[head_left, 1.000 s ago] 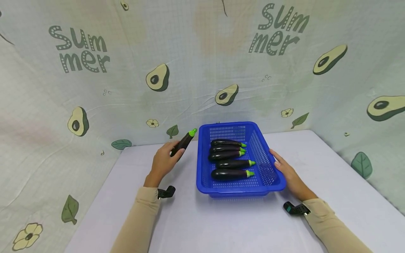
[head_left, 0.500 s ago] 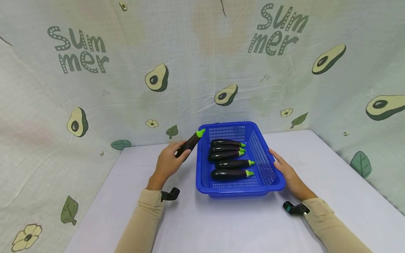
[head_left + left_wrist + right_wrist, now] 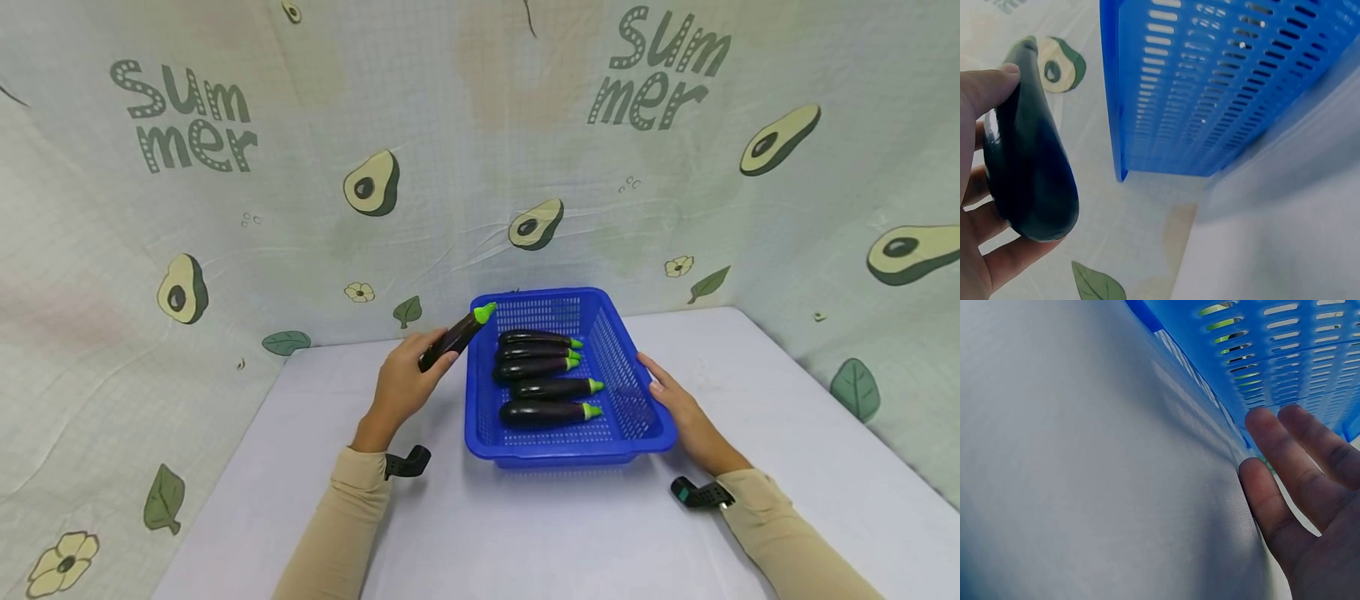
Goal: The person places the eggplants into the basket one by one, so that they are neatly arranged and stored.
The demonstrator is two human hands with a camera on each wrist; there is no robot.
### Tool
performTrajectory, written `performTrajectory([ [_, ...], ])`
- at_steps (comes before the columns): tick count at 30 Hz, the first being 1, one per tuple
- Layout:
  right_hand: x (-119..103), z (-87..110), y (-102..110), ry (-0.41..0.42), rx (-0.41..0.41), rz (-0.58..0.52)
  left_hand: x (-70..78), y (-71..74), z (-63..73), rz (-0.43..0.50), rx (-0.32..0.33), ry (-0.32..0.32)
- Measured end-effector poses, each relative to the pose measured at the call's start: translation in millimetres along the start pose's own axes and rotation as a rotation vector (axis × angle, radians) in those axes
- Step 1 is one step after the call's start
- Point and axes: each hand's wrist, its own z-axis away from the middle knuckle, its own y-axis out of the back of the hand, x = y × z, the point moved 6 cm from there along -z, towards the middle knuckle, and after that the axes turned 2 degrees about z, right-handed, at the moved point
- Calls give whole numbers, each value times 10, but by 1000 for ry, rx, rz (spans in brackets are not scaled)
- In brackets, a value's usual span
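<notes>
My left hand (image 3: 403,382) grips a dark eggplant (image 3: 456,337) with a bright green stem, held up at the basket's left side. Its stem end points up and to the right, over the left rim. In the left wrist view the rounded end of this eggplant (image 3: 1035,162) lies against the fingers, with the thumb across its narrower part. A blue plastic basket (image 3: 566,452) stands on the table, and several eggplants (image 3: 542,412) lie side by side in it, stems to the right. My right hand (image 3: 688,421) rests at the basket's right side, fingers extended against its outer wall (image 3: 1285,359).
A white cloth covers the table (image 3: 570,533). Behind it and at both sides hangs a curtain (image 3: 450,125) printed with avocados, leaves and lettering. Each wrist carries a small black camera (image 3: 408,462).
My left hand has moved to the right with the eggplant, bringing its green stem from beside the basket to over the left rim. The right hand and the basket have stayed put.
</notes>
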Motion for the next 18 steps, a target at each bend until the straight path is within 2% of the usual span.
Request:
performTrajectory([
  [5, 4, -4, -15, -13, -2, 4, 90, -3, -7, 22, -3, 5],
  [12, -12, -13, -22, -15, -4, 11, 272, -26, -9, 36, -17, -23],
  [18, -6, -10, -16, -21, -4, 18, 391, -55, -8, 5, -32, -58],
])
